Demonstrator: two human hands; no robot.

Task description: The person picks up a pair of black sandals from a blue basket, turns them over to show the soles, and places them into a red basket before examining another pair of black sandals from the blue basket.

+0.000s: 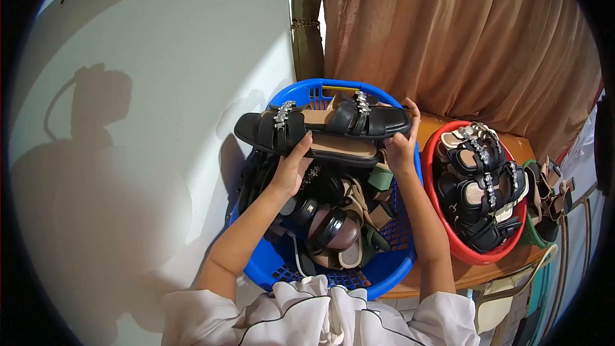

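Note:
Two black slide sandals with jewelled straps are held together above a blue plastic basket (391, 275), their toes pointing opposite ways. My left hand (295, 166) grips the left sandal (266, 131) near its middle, thumb on the edge and the other fingers hidden beneath. At the far right end, my right hand (405, 141) is closed around the toe of the other sandal (381, 120). Below them, the basket holds a jumble of shoes, including a brown and black sandal (333, 229) and a green block heel (380, 177).
A red basin (430, 173) full of jewelled black sandals stands on a wooden table (522, 147) at the right. Beside it is a green container (535, 234) with more heeled shoes. A white wall (160, 57) borders the left, and a brown curtain (448, 38) hangs behind.

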